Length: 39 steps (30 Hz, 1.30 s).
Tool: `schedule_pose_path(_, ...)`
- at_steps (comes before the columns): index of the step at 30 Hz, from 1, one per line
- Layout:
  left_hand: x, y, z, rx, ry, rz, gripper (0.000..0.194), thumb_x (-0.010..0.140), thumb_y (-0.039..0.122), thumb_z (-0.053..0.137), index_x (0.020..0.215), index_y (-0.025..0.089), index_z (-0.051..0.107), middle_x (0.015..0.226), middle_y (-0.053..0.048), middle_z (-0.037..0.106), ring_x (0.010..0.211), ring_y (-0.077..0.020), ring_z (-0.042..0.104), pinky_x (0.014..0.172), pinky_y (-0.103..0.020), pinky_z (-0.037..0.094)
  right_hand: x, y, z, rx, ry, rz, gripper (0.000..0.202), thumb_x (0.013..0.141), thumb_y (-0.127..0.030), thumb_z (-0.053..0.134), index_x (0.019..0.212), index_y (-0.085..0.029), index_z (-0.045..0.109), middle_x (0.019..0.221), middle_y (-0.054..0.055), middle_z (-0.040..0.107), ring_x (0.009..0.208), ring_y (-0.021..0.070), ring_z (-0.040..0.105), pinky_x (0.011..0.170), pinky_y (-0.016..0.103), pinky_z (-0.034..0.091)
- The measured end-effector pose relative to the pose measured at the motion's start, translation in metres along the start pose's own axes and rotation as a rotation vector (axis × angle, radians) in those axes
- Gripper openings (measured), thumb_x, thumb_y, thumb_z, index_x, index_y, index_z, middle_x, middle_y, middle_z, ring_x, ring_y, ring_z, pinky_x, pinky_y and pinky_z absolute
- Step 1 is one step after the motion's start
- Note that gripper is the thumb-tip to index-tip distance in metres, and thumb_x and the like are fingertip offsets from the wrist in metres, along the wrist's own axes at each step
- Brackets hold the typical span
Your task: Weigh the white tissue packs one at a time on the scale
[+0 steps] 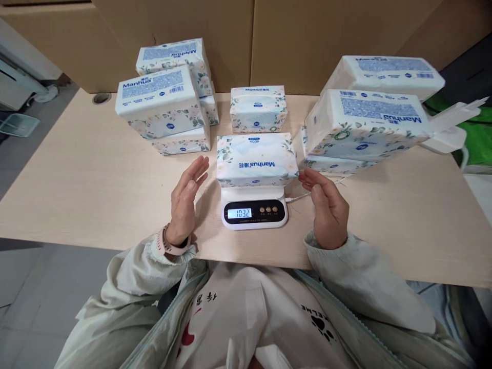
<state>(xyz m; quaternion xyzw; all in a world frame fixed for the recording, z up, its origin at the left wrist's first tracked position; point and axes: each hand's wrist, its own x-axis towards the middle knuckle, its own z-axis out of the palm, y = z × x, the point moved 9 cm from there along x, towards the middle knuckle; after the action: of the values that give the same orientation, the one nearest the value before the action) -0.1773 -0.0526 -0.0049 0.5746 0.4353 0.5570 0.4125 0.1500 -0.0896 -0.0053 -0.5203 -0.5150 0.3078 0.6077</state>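
Note:
A tissue pack (pixel 256 158) with a blue and floral print lies on a white digital kitchen scale (pixel 254 211), whose lit display reads 103.2. My left hand (pixel 185 201) is held to the left of the pack, fingers stretched out, with a gap between them. On the other side, my right hand (pixel 326 207) is raised with its fingers extended near the pack's right front corner. Whether those fingertips touch the pack I cannot tell. Neither hand holds anything.
Behind the scale stands a single tissue pack (pixel 258 110). Stacked packs (pixel 161 102) are at the left, and more stacked packs (pixel 365 125) at the right. A white cable (pixel 300 197) runs from the scale. Large cardboard boxes (pixel 230 41) line the table's (pixel 77 189) back edge.

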Motion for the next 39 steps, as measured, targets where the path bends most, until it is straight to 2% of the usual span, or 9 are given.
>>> schedule_pose_path(13,0.005,0.001,0.010,-0.054,-0.048,-0.004,0.054,0.108,0.060,0.056,0.154,0.033,0.066,0.165,-0.006,0.060,0.158,-0.0316,0.053,0.131,-0.049,0.047,0.004,0.006,0.004,-0.011,-0.039,0.002,0.045,0.104,-0.057,0.065,0.139,-0.031,0.075,0.136,0.007,0.081,0.130,0.0304,0.076,0.117,0.056,0.059)
schedule_pose_path(17,0.012,-0.001,0.031,-0.121,-0.162,-0.078,0.063,0.107,0.065,0.055,0.161,0.034,0.058,0.176,-0.001,0.045,0.168,-0.0322,0.036,0.139,-0.053,0.034,0.007,0.007,0.027,-0.098,-0.209,0.008,0.060,0.106,-0.064,0.057,0.156,-0.032,0.062,0.159,0.007,0.067,0.151,0.0313,0.061,0.130,0.056,0.046)
schedule_pose_path(21,0.013,0.017,0.041,-0.162,-0.254,-0.035,0.065,0.105,0.064,0.058,0.163,0.035,0.055,0.181,0.003,0.036,0.173,-0.0304,0.022,0.145,-0.049,0.020,0.003,-0.019,0.060,-0.274,-0.419,-0.086,0.066,0.110,-0.063,0.043,0.168,-0.031,0.046,0.165,0.009,0.060,0.157,0.0334,0.053,0.135,0.060,0.034)
schedule_pose_path(23,0.010,0.030,0.025,-0.175,-0.179,0.038,0.061,0.103,0.062,0.062,0.158,0.036,0.060,0.179,0.004,0.040,0.173,-0.0302,0.022,0.145,-0.047,0.020,0.001,-0.040,0.078,-0.348,-0.499,-0.160,0.070,0.111,-0.061,0.040,0.172,-0.028,0.037,0.169,0.011,0.056,0.157,0.0359,0.051,0.134,0.061,0.034)
schedule_pose_path(27,-0.006,0.041,-0.028,-0.092,0.051,0.061,0.055,0.096,0.058,0.076,0.145,0.033,0.070,0.169,-0.001,0.054,0.167,-0.0333,0.038,0.142,-0.049,0.032,-0.004,-0.072,0.132,-0.394,-0.745,-0.260,0.073,0.110,-0.054,0.039,0.173,-0.018,0.028,0.167,0.016,0.056,0.146,0.0374,0.057,0.126,0.058,0.042)
schedule_pose_path(30,-0.017,0.037,-0.070,0.059,0.232,-0.004,0.057,0.084,0.048,0.092,0.135,0.028,0.074,0.156,-0.007,0.066,0.158,-0.0382,0.050,0.139,-0.056,0.035,-0.008,-0.077,0.179,-0.454,-0.926,-0.295,0.065,0.108,-0.043,0.039,0.164,-0.009,0.039,0.157,0.021,0.063,0.135,0.0383,0.061,0.121,0.057,0.043)
schedule_pose_path(33,-0.019,0.027,-0.094,0.178,0.315,-0.042,0.059,0.078,0.046,0.096,0.128,0.024,0.074,0.144,-0.010,0.073,0.151,-0.0403,0.057,0.137,-0.061,0.035,-0.008,-0.066,0.217,-0.559,-1.007,-0.304,0.056,0.106,-0.032,0.040,0.154,-0.006,0.049,0.151,0.023,0.066,0.132,0.0387,0.063,0.123,0.057,0.040)
schedule_pose_path(36,-0.009,0.011,-0.105,0.272,0.311,-0.068,0.070,0.079,0.045,0.094,0.138,0.019,0.067,0.148,-0.014,0.070,0.149,-0.0403,0.059,0.135,-0.061,0.038,-0.004,-0.053,0.235,-0.632,-1.038,-0.298,0.056,0.105,-0.026,0.038,0.154,-0.001,0.047,0.154,0.024,0.065,0.140,0.0383,0.060,0.130,0.058,0.032)
schedule_pose_path(39,0.001,-0.005,-0.108,0.344,0.277,-0.107,0.087,0.078,0.042,0.093,0.152,0.016,0.055,0.159,-0.020,0.061,0.152,-0.0412,0.056,0.133,-0.061,0.041,0.003,-0.047,0.227,-0.650,-1.029,-0.305,0.054,0.106,-0.025,0.037,0.154,-0.004,0.053,0.163,0.023,0.060,0.148,0.0375,0.057,0.134,0.060,0.028)
